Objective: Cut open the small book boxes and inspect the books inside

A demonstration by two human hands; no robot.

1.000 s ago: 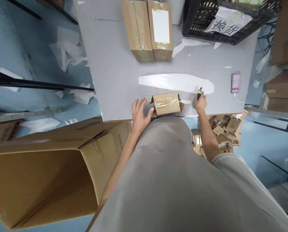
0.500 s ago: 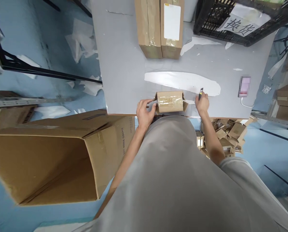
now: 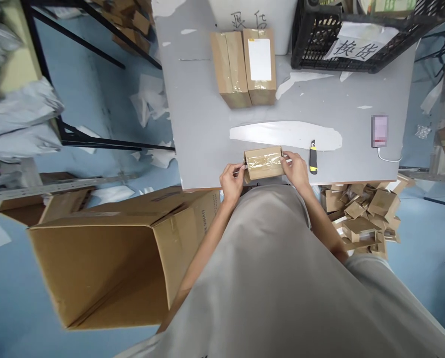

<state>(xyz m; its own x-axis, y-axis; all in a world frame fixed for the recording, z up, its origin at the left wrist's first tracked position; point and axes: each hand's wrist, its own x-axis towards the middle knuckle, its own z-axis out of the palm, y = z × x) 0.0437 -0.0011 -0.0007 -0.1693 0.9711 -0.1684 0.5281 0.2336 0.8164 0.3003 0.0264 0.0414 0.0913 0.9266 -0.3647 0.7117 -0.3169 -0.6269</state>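
A small cardboard box (image 3: 264, 163) with shiny tape across its top lies at the table's near edge, slightly tilted. My left hand (image 3: 232, 182) pinches the box's left end, fingertips closed at its edge. At the opposite end, my right hand (image 3: 295, 170) has its thumb and fingers closed on the right edge of the box. Whether either hand grips a flap or something inside is too small to tell. A yellow and black utility knife (image 3: 313, 158) rests on the table just right of my right hand.
Two taped cartons (image 3: 244, 69) stand farther back on the grey table (image 3: 196, 119), beside a black crate (image 3: 330, 54). A phone (image 3: 379, 131) with a cable lies at right. On the floor are a large open carton (image 3: 114, 263) at left and a pile of small boxes (image 3: 367, 214).
My right hand has let go of the utility knife, which now lies on the table, and has moved left onto the small box. The box has turned slightly. The view has shifted.
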